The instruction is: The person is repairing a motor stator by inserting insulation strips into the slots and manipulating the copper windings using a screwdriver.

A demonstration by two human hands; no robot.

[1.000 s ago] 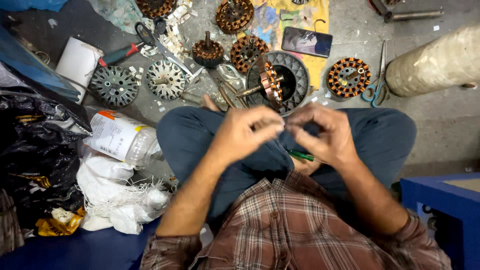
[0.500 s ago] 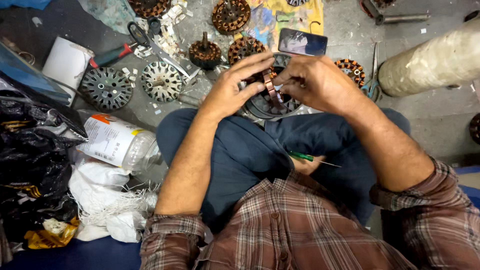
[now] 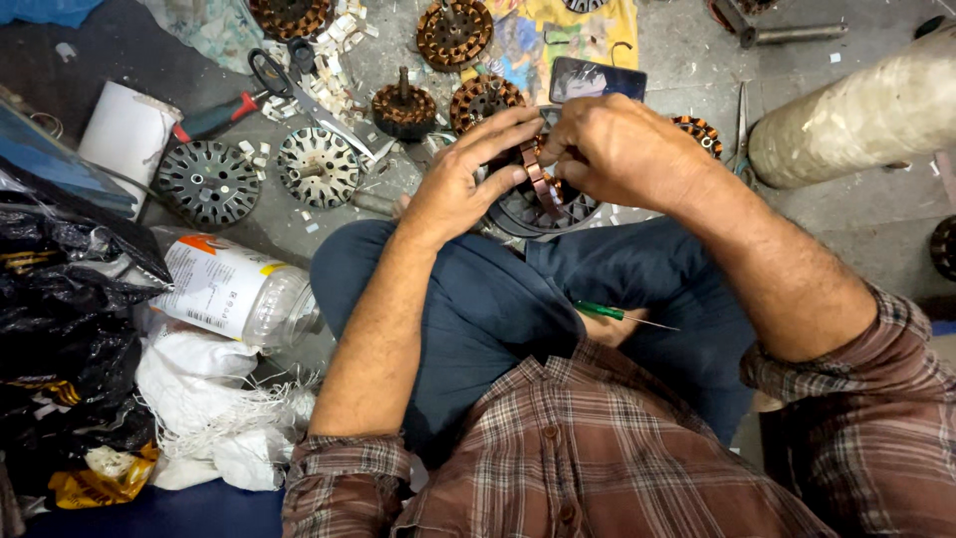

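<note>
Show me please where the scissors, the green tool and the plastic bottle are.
scissors [image 3: 271, 72]: head view, on the black handle loops.
green tool [image 3: 597, 311]: head view, on its green handle, lying on the lap.
plastic bottle [image 3: 224, 289]: head view, on its white label.

The left hand [image 3: 460, 184] and the right hand [image 3: 619, 149] are both gripping a round dark motor stator [image 3: 543, 204] with copper windings, fingertips meeting over its top edge. Just beyond the right hand a dark phone [image 3: 596, 78] is lying on a yellow cloth [image 3: 538, 35], while a green-handled screwdriver [image 3: 612, 314] is resting on the lap below both hands. Out past the left hand, two bare stator cores [image 3: 317, 166] are sitting beside scissors [image 3: 289, 85], and a clear plastic jar [image 3: 239, 292] is lying on its side nearer the left elbow.
</note>
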